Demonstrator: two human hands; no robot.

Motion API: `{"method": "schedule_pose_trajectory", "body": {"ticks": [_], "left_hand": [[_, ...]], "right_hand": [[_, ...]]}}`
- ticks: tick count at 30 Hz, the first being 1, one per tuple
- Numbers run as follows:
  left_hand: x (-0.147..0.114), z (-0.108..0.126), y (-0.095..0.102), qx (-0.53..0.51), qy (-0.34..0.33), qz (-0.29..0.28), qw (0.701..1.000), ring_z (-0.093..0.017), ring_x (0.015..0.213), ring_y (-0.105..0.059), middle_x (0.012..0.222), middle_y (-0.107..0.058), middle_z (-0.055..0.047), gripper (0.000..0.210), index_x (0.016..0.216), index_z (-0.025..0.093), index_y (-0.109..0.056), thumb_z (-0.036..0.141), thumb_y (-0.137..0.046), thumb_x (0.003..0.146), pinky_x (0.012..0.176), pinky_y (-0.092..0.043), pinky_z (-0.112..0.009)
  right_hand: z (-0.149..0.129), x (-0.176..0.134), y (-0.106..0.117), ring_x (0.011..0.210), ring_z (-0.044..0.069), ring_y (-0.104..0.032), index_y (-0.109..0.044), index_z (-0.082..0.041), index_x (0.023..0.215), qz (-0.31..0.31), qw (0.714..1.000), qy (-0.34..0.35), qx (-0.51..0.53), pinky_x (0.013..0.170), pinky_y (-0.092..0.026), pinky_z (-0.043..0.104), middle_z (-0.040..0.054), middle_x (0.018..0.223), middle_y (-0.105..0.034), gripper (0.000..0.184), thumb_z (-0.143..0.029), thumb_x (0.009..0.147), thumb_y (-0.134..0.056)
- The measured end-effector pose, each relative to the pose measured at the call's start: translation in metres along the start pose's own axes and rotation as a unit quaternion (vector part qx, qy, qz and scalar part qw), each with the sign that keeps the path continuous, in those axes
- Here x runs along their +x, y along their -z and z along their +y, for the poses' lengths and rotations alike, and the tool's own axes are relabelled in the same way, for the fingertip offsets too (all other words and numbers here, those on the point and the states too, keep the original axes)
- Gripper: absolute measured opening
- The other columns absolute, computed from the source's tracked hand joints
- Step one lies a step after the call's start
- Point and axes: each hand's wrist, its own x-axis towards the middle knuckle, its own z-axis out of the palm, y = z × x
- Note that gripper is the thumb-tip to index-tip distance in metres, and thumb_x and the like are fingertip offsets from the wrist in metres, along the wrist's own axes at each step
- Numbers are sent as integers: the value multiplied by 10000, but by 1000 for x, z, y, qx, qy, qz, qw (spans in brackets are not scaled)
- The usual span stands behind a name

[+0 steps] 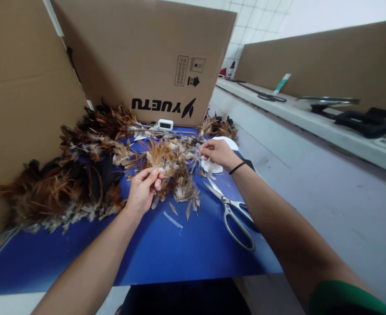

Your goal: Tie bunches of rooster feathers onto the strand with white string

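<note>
Tan fluffy feather bunch (160, 154) is being pinched by the left hand (143, 188) over the shiny blue plastic-looking tabletop (179, 253) | right hand (218, 154) is hovering by thin clear strips (197, 149), cannot tell if gripping | feathers could be falling if that pinch loosens; open silver metal scissors (224, 200) could be poking if the right arm dips

Bare hands (142, 188), thin blk band (237, 168) on R wrist, grn sleeve (343, 298), dk clothing (182, 300) at lap
</note>
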Motion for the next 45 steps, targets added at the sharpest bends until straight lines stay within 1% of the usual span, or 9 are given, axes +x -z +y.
{"method": "schedule_pose_trajectory", "body": {"ticks": [4, 9, 14, 19, 25, 29, 34, 38, 45], "left_hand": [[1, -2, 1, 2, 2, -6, 1000, -29, 446, -465, 650, -617, -17, 195, 706, 117, -643, 266, -755, 649, 427, -375, -151], [0, -2, 0, 4, 14, -7, 1000, -29, 444, -460, 648, -613, -12, 215, 707, 114, -643, 280, -763, 641, 417, -354, -154], [-2, -1, -1, 9, 28, -15, 999, -31, 449, -454, 641, -597, -6, 222, 690, 116, -634, 294, -760, 650, 416, -341, -153], [-6, -4, -2, 31, 61, -57, 996, -46, 459, -464, 546, -549, 10, 205, 698, 119, -641, 309, -713, 714, 444, -371, -155], [-15, -6, -11, 29, 139, -102, 985, -60, 506, -553, 752, -670, -55, 190, 709, 116, -646, 282, -737, 696, 470, -437, -158], [-20, -8, -12, 31, 185, -151, 970, -98, 542, -603, 646, -663, -63, 197, 690, 115, -639, 283, -741, 698, 505, -474, -165], [-22, -13, -10, 50, 215, -192, 956, -101, 529, -599, 621, -650, -50, 167, 738, 117, -660, 279, -698, 748, 532, -492, -191], [-21, -14, -10, 71, 217, -198, 953, -72, 521, -572, 610, -621, -29, 170, 786, 104, -682, 274, -669, 779, 564, -481, -179], [-16, -16, -6, 80, 217, -168, 958, -69, 518, -557, 606, -608, -24, 174, 762, 111, -666, 285, -673, 774, 556, -457, -177]], "right_hand": [[-15, -16, 2, 448, 64, -458, -607, -132, 721, -6, 998, -5, 66, 383, -295, 180, 3, 577, -604, 134, -254, 677, -642], [-34, -36, 14, 440, 45, -407, -637, -137, 783, -17, 995, 23, 91, 396, -283, 188, -20, 561, -579, 225, -280, 628, -716], [-46, -63, 22, 561, 91, -531, -668, -155, 826, -62, 995, 47, 54, 495, -417, 219, 7, 657, -624, 248, -318, 647, -723], [-42, -99, 13, 665, 133, -601, -683, -164, 904, -88, 992, 82, 37, 600, -482, 259, 33, 742, -668, 226, -296, 722, -672], [-26, -122, -12, 641, 104, -559, -683, -180, 924, -30, 986, 164, -31, 606, -446, 243, 14, 764, -636, 150, -182, 787, -620], [-16, -123, -25, 648, 96, -535, -676, -192, 909, -17, 975, 222, -22, 622, -429, 239, 7, 769, -625, 118, -172, 822, -599], [-8, -123, -32, 688, 106, -554, -669, -192, 904, -2, 969, 248, 4, 644, -442, 245, 14, 779, -631, 105, -192, 847, -581], [-3, -123, -28, 743, 123, -583, -664, -185, 922, 40, 962, 270, -7, 682, -467, 258, 29, 807, -644, 116, -177, 850, -573], [4, -124, -22, 812, 134, -605, -645, -182, 964, 91, 947, 301, -64, 754, -496, 277, 42, 874, -648, 158, -134, 862, -534]]}}
